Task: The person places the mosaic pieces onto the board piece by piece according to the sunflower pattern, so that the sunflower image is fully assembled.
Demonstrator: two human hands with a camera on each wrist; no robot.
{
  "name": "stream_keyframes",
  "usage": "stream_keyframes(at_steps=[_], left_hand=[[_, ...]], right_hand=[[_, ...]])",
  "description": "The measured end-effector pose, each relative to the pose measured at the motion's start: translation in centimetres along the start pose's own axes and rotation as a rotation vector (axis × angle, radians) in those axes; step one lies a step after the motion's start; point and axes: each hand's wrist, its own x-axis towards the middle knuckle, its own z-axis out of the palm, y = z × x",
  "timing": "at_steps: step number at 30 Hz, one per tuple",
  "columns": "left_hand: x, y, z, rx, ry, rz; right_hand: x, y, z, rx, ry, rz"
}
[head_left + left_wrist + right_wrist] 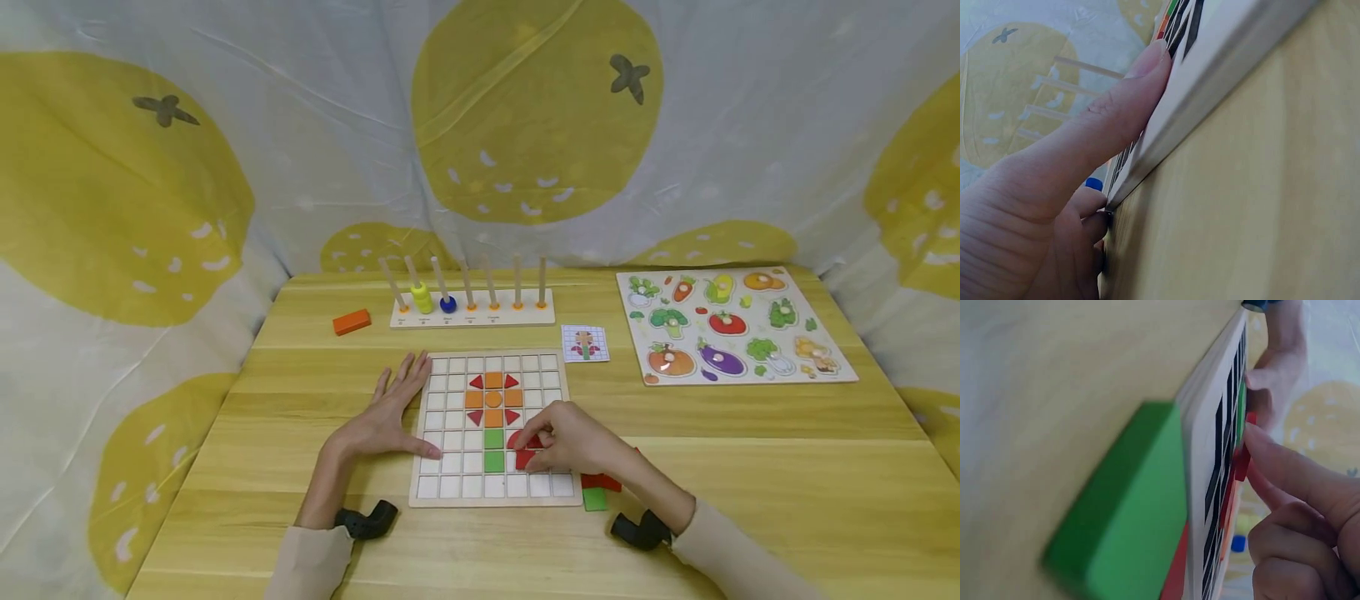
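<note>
A white gridded wooden board [462, 492] lies on the table, with orange squares, an orange disc [492, 399], red triangles and two green squares [493, 461] set in its cells. My left hand [382, 421] rests along the board's left edge, fingers spread and thumb [1147, 62] over the rim. Between thumb and forefinger, my right hand [573, 437] pinches a red piece [1244, 459] over the cells right of the green squares; its full outline is hidden by the fingers. Another red piece [514, 437] shows just above it, partly under the fingers.
A green block [595, 499] and red pieces [602, 482] lie at the board's right edge, below my right forearm. A pattern card [585, 343] sits behind the board. Farther back are a peg rack [472, 315], an orange block [352, 322] and a vegetable puzzle [690, 379].
</note>
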Motion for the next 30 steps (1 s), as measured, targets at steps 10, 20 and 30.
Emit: stream_keyframes(at_steps=[10, 20, 30], left_hand=[[0.14, 0.1, 0.07, -0.013, 0.003, 0.003], [0.09, 0.09, 0.02, -0.012, 0.002, 0.005], [0.19, -0.06, 0.05, -0.002, 0.002, 0.004]], right_hand=[[0.59, -0.34, 0.65, 0.006, 0.025, 0.031], [0.87, -0.31, 0.85, 0.004, 0.039, 0.014], [0.97, -0.2, 0.83, 0.026, 0.034, -0.001]])
